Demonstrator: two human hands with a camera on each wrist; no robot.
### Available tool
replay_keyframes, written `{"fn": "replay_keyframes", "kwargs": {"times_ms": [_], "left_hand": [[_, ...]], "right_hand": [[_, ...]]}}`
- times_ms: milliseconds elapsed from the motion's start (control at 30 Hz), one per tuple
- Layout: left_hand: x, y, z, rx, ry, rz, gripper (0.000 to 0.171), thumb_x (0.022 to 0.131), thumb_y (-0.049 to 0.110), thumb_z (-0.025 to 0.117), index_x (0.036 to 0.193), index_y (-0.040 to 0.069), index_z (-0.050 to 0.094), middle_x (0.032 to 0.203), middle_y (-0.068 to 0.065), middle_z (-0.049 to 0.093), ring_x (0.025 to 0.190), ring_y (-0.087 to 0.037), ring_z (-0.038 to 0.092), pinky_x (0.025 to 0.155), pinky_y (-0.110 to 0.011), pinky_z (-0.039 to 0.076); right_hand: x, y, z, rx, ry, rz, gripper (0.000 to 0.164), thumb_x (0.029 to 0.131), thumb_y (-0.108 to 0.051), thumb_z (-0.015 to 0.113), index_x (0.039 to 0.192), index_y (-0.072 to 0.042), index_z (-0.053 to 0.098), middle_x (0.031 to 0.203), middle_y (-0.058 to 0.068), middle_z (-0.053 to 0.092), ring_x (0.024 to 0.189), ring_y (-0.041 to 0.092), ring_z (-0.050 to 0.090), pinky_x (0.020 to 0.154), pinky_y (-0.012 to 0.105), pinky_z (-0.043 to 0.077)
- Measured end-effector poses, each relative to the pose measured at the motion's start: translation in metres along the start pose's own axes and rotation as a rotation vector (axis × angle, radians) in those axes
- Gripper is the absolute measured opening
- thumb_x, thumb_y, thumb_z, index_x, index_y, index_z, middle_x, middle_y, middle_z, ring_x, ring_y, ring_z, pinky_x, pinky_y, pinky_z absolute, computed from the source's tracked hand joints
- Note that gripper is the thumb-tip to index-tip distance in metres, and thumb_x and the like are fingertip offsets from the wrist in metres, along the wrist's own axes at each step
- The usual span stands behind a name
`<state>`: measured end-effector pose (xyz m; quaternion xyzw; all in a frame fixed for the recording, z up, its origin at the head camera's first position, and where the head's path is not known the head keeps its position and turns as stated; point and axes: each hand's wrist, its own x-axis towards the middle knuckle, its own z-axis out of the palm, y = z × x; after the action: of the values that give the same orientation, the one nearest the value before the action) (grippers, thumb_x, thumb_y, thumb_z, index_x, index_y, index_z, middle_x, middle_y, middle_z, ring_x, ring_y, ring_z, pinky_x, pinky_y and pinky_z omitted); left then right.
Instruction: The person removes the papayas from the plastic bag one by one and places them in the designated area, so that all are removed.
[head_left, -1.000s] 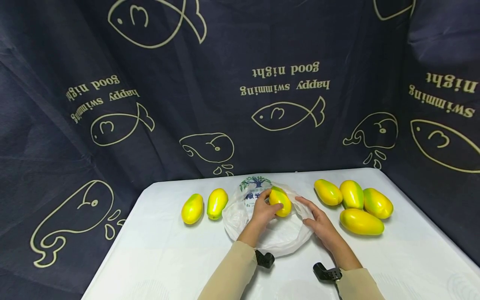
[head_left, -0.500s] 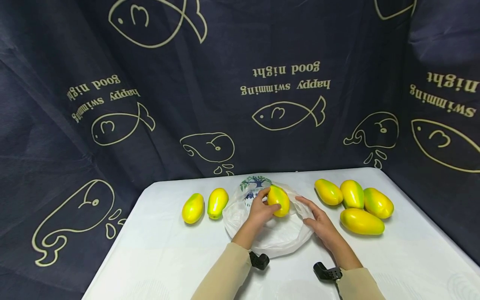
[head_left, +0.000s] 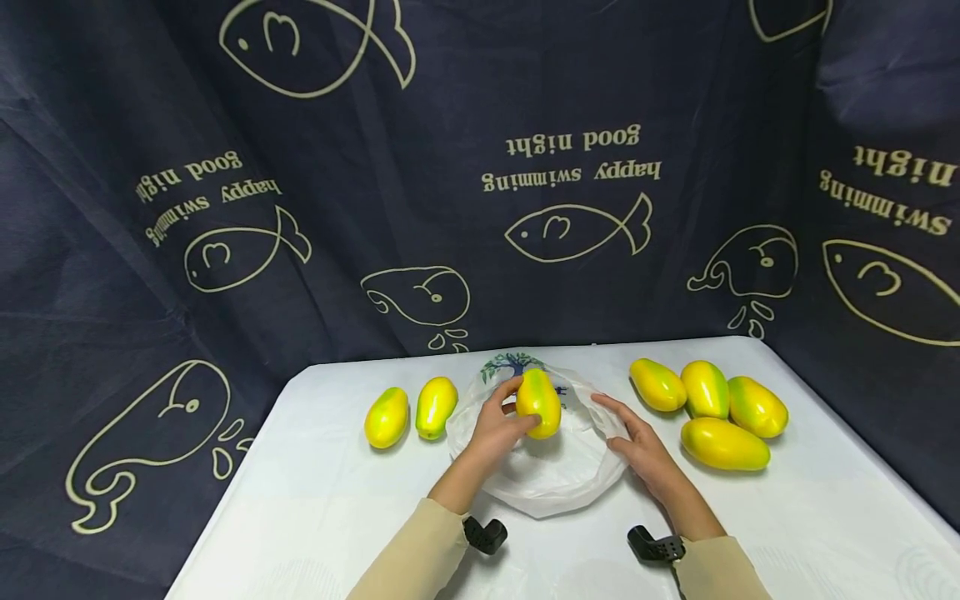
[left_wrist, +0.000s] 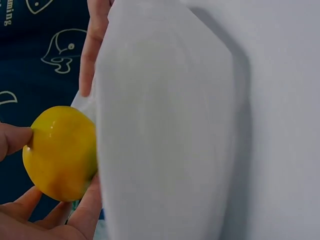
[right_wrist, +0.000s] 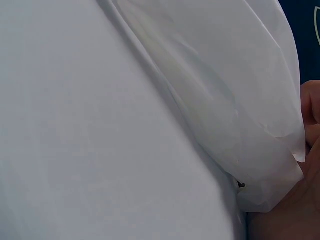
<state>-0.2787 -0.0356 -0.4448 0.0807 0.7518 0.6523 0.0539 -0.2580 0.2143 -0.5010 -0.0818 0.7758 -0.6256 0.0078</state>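
Note:
In the head view, my left hand (head_left: pixel 491 432) grips a glossy yellow mango (head_left: pixel 540 405) with a green stripe, thumb on its near side and fingers on its far left. The mango is above the mouth of a white plastic bag (head_left: pixel 551 493) printed with a tree. In the left wrist view the thumb and fingers clasp the mango (left_wrist: pixel 60 155) beside the bag's white side (left_wrist: pixel 165 125). My right hand (head_left: pixel 647 450) holds the bag's right rim between thumb and fingers. The right wrist view shows the bag (right_wrist: pixel 225 90) mostly hiding that hand.
Two mangoes, a left one (head_left: pixel 387 417) and a right one (head_left: pixel 436 407), lie left of the bag. Several more, including a front mango (head_left: pixel 724 443), cluster right of my right hand. A dark curtain (head_left: pixel 420 192) hangs behind the white table (head_left: pixel 315 492).
My left hand has carried the mango leftward over the bag's mouth, uncovering more of the right inside. My right hand stays at the rim, and the other mangoes have not moved.

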Motion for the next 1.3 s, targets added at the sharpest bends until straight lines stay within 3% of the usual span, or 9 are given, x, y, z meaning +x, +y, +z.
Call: {"fn": "replay_keyframes", "kwargs": {"times_ms": [600,933,1133,1300], "left_hand": [[-0.041,0.007,-0.053,0.041,-0.028,-0.003,0.071,0.085,0.013,0.072,0.149,0.021,0.044,0.156,-0.003,0.042,0.138,-0.032,0.045,0.099,-0.037,0.054],[-0.061,-0.001,-0.080,0.085,0.015,-0.019,0.070,0.083,0.011,0.074,0.147,0.024,0.047,0.155,0.000,0.044,0.136,-0.029,0.047,0.099,-0.037,0.053],[-0.077,-0.003,-0.099,0.070,0.043,-0.038,0.069,0.082,0.009,0.074,0.145,0.025,0.049,0.155,-0.001,0.044,0.134,-0.028,0.047,0.093,-0.034,0.053],[-0.089,-0.004,-0.115,0.067,0.051,-0.051,0.069,0.083,0.009,0.074,0.144,0.027,0.049,0.156,0.000,0.042,0.136,-0.028,0.045,0.096,-0.035,0.051]], "right_hand": [[0.000,-0.003,-0.001,-0.006,0.005,0.016,0.074,0.084,0.011,0.047,0.152,-0.016,0.041,0.168,0.010,0.021,0.157,0.035,0.005,0.125,0.063,0.001],[-0.001,0.000,0.000,-0.009,0.013,0.022,0.074,0.084,0.012,0.047,0.152,-0.016,0.041,0.167,0.010,0.022,0.157,0.035,0.006,0.125,0.063,0.001],[0.000,0.001,0.000,-0.014,0.014,0.018,0.074,0.084,0.012,0.047,0.152,-0.017,0.042,0.167,0.011,0.023,0.157,0.036,0.006,0.125,0.064,0.002],[0.000,0.002,0.000,-0.012,0.013,0.007,0.073,0.084,0.012,0.046,0.152,-0.016,0.042,0.167,0.010,0.024,0.157,0.035,0.007,0.125,0.062,0.001]]}}
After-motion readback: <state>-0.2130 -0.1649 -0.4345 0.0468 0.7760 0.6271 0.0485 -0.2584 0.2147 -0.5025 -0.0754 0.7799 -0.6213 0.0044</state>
